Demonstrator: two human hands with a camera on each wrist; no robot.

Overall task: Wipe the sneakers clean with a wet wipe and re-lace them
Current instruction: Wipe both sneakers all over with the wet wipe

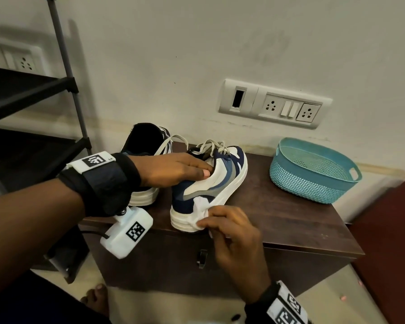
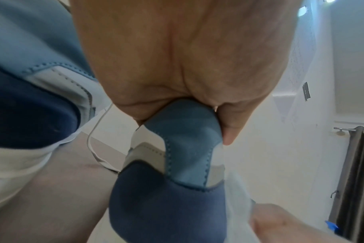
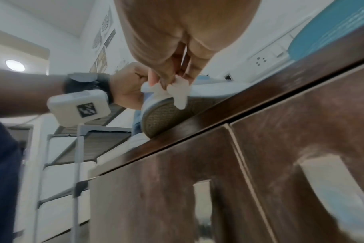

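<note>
A navy, white and grey sneaker (image 1: 215,183) stands tilted on the dark wooden cabinet top (image 1: 290,213), its heel toward me and lifted a little. My left hand (image 1: 173,169) grips its heel collar (image 2: 183,134), thumb outside and fingers inside the opening. My right hand (image 1: 229,228) pinches a crumpled white wet wipe (image 1: 201,212) against the white sole at the heel; the wipe (image 3: 177,92) hangs over the sole edge (image 3: 166,115). The second sneaker (image 1: 145,146) stands behind my left hand, partly hidden. Both shoes carry loose off-white laces (image 1: 211,146).
A turquoise perforated plastic basket (image 1: 313,171) sits at the cabinet's back right. A black and grey shelf rack (image 1: 33,97) stands to the left. A socket panel (image 1: 274,104) is on the wall behind. A dark red surface (image 1: 391,242) borders the right.
</note>
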